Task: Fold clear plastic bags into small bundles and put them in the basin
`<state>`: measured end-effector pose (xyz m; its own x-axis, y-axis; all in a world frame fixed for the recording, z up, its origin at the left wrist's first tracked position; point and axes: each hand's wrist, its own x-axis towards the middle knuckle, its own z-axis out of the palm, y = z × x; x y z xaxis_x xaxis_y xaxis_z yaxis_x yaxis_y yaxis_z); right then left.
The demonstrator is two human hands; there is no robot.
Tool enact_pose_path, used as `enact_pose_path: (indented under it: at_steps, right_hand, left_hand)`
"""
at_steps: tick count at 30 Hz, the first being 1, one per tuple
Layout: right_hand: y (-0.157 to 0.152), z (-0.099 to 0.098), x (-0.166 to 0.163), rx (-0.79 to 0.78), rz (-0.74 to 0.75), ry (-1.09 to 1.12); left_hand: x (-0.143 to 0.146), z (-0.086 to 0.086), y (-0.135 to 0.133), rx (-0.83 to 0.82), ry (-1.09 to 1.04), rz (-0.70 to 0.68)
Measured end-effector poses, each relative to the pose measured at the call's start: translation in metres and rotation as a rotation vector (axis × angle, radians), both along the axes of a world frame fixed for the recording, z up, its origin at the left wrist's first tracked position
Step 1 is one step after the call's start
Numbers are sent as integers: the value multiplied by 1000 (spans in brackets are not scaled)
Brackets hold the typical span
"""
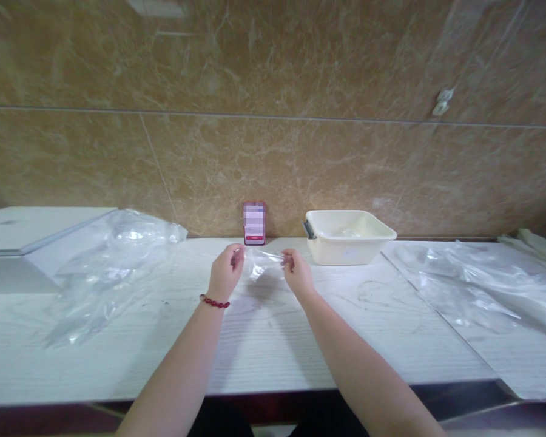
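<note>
My left hand [226, 271] and my right hand [295, 271] are raised over the middle of a white table [264, 340]. Both pinch the top corners of a small clear plastic bag [262, 263] stretched between them. The left wrist wears a red bead bracelet [215, 301]. The bag hangs a little above the table surface, just in front of a small red phone-like device [254, 223] that leans on the wall.
A cream plastic tub [348, 236] stands right of the hands, against the tiled wall. A heap of clear plastic bags [113, 267] lies at the left. More clear plastic sheets [482, 282] cover the right side. A white board [31, 227] lies far left.
</note>
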<state>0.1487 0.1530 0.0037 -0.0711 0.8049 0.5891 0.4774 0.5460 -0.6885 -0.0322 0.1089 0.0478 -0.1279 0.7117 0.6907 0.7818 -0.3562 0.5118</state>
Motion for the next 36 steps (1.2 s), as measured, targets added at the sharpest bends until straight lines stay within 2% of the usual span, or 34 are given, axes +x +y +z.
enact_pose_path:
  at_steps: [7,9,12,14,17,22,26,30,33,36]
  right_hand:
    - [0,12,12,97,-120,-1]
    - [-10,22,9,131,-93,-42]
    - [-34,43,-5,191,21,-154]
    - [-49,58,-15,203,41,-179]
    - [-59,79,-22,117,17,-108]
    - [-63,108,-5,-189,154,-9]
    - [-86,128,8,-395,273,99]
    - [-115,145,13,-482,337,146]
    - [-131,148,18,-514,325,149]
    - [-146,141,24,-485,341,152]
  left_hand:
    - [0,40,-9,21,203,43]
    - [0,53,-11,-24,265,41]
    - [2,70,-15,-93,344,30]
    - [4,79,-20,-130,364,-28]
    - [6,90,-31,-186,357,-157]
    - [-6,103,-52,-275,308,-223]
    - [-25,108,-67,-384,294,-280]
    - [-37,103,-83,-455,272,-319]
    - [-39,93,-96,-494,255,-315]
    - [-39,79,-108,-530,240,-350]
